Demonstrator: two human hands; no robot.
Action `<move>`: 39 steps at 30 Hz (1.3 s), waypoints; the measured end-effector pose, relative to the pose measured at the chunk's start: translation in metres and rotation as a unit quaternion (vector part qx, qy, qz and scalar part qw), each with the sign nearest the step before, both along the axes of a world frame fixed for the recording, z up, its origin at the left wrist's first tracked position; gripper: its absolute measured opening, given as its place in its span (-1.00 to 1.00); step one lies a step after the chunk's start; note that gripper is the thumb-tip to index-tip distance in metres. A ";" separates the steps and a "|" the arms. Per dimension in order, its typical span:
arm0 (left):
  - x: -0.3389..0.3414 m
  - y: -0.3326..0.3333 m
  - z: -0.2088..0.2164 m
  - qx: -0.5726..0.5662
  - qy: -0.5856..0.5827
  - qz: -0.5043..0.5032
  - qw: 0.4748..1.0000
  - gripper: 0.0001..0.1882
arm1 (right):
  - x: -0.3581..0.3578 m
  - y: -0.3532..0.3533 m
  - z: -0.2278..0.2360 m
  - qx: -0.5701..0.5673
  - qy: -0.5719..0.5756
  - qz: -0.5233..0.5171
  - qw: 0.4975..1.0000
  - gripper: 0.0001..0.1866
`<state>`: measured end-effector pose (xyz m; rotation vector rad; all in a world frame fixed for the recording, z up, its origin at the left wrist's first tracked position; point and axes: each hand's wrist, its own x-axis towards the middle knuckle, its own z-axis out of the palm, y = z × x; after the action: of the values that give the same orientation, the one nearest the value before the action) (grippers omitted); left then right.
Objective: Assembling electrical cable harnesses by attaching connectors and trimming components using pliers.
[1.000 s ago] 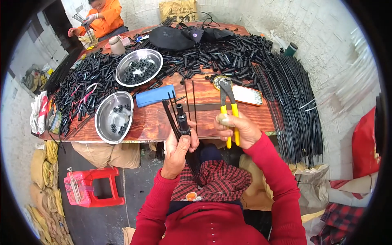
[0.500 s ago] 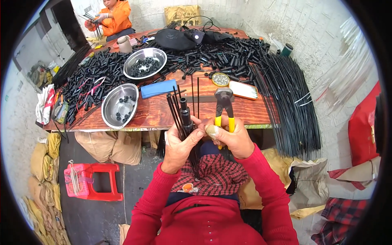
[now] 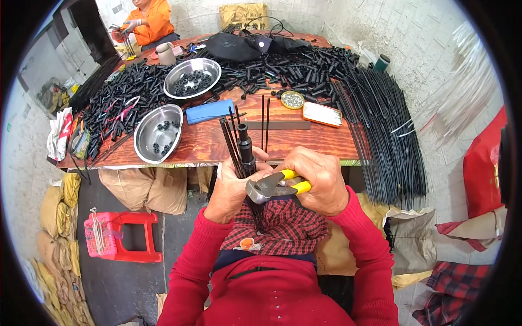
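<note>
Cannot make out the lower end of the black tube point(image 3: 246, 152) behind left hand point(image 3: 231, 190) and pliers point(image 3: 263, 188). Holds it and thin rods point(image 3: 230, 144) beside it in curled left fingers; grips the pliers' handles, below-right of the tube, in a knuckles-up right hand point(image 3: 322, 179).
</note>
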<state>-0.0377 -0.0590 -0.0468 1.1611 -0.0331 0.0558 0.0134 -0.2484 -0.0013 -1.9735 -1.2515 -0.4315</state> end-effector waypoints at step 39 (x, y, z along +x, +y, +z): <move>0.005 -0.010 -0.012 0.031 -0.114 -0.013 0.993 -0.38 | -0.010 0.026 -0.012 0.274 0.503 0.043 0.819 -0.84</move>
<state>-0.0323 -0.0686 -0.0592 1.2110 -0.2543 0.1651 0.0031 -0.2219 -0.0129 -1.2840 -0.4319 0.2859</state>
